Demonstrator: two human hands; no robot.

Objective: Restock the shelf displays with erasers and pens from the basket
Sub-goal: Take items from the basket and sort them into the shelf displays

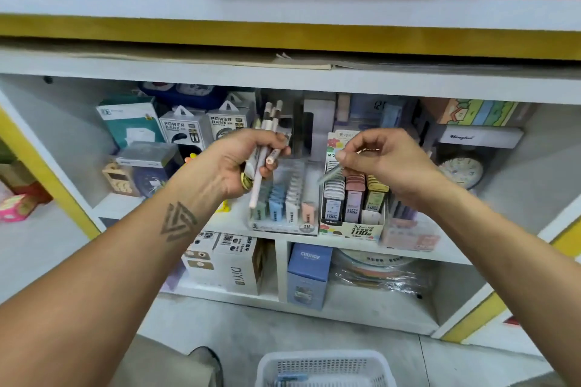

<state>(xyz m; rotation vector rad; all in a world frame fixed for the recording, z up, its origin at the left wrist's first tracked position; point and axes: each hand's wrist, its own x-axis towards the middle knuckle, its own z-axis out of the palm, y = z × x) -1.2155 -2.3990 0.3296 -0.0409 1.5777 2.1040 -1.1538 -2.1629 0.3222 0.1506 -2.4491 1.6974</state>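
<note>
The left hand (243,163) is curled round a small bundle of pens (267,148), whitish barrels with darker caps, held nearly upright so the tops rise above the fingers and one long barrel sticks out below the palm. A yellow ring shows at the base of this hand, and a triangular tattoo marks the forearm. The right hand (377,160) is raised beside it, thumb and forefinger pinching a single greyish pen (330,173) that slants down to the left and is blurred. Both hands are in front of the middle shelf (345,239), just above two displays that stand side by side: a clear tray of erasers (283,201) in green, blue, white and pink with a "2B" label on its front, and to its right a cardboard display of lead refill cases (352,198) in rows of white, pink and yellow-green. Further back on the shelf are power bank boxes (185,129) and, at the right, a round clock (462,171). On the floor at the lower edge sits the white perforated basket (323,367), with something blue lying inside it.
</note>
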